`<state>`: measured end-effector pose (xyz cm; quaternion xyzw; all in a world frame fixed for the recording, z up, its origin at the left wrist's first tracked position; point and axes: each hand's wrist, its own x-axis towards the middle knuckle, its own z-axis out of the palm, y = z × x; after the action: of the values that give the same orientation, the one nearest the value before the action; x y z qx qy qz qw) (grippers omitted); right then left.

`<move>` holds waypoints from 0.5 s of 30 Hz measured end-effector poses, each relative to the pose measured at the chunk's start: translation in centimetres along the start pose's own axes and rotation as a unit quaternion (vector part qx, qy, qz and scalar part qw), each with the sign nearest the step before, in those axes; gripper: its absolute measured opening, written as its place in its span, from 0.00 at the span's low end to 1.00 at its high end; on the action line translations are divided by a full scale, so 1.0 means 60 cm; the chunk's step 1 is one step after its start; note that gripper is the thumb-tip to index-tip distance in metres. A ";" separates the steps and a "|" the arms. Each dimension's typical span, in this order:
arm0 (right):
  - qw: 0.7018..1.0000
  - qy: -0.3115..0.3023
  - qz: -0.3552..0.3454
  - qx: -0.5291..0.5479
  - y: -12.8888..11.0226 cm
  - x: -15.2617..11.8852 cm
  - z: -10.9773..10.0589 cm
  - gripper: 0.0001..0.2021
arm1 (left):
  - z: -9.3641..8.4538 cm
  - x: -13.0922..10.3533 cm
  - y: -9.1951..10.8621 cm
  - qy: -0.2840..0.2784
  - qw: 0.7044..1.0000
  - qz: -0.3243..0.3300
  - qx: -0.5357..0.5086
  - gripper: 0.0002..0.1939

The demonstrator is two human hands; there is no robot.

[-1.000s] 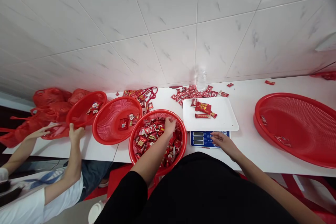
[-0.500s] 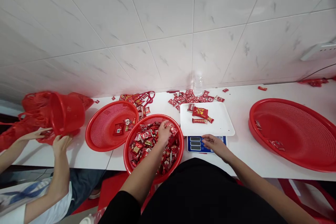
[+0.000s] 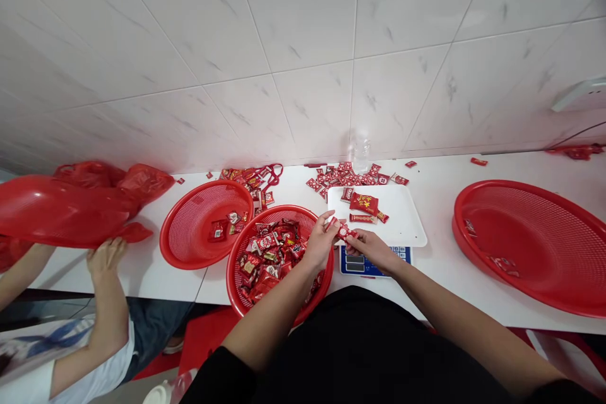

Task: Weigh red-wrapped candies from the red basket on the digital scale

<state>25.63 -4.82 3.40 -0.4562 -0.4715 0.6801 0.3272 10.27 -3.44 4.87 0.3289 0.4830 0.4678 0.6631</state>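
Note:
My left hand and my right hand meet above the front left corner of the white scale tray, pinching small red-and-white packets between them. On the tray lie a larger red packet, a narrow red bar and smaller wrapped pieces. The blue scale panel shows partly beneath my right hand. Left of it, a round red basket is filled with mixed wrapped sweets, under my left forearm.
A pile of small red packets lies by a clear bottle at the wall. A red basket stands left, another right. At far left a co-worker's hand holds a large red bag.
My left hand has risen out of the full basket and moved right with packets; my right hand has come left to meet it. The co-worker's red bucket is replaced in view by a spread red bag.

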 end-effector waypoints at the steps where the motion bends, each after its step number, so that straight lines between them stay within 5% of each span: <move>1: 1.000 0.020 0.010 0.003 0.003 0.009 -0.007 0.18 | -0.007 0.000 -0.006 0.006 1.000 -0.012 0.024 0.26; 5: 0.992 0.113 0.034 0.037 -0.016 0.062 -0.054 0.19 | -0.057 0.010 -0.031 0.054 0.985 -0.022 0.164 0.26; 8: 0.990 0.120 0.002 0.080 -0.056 0.098 -0.088 0.19 | -0.108 0.018 -0.051 0.067 0.946 0.014 0.317 0.23; 12: 0.993 0.057 -0.013 0.106 -0.068 0.108 -0.097 0.19 | -0.167 0.015 -0.079 0.034 0.830 0.005 0.557 0.22; 15: 0.997 0.041 -0.002 -0.061 -0.022 0.095 -0.084 0.21 | -0.190 0.008 -0.098 0.007 0.731 -0.017 0.682 0.28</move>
<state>28.23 2.38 2.18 -0.5023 -0.4989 0.6301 0.3190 1.32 -5.20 -4.14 0.6815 0.6821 0.0039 0.2650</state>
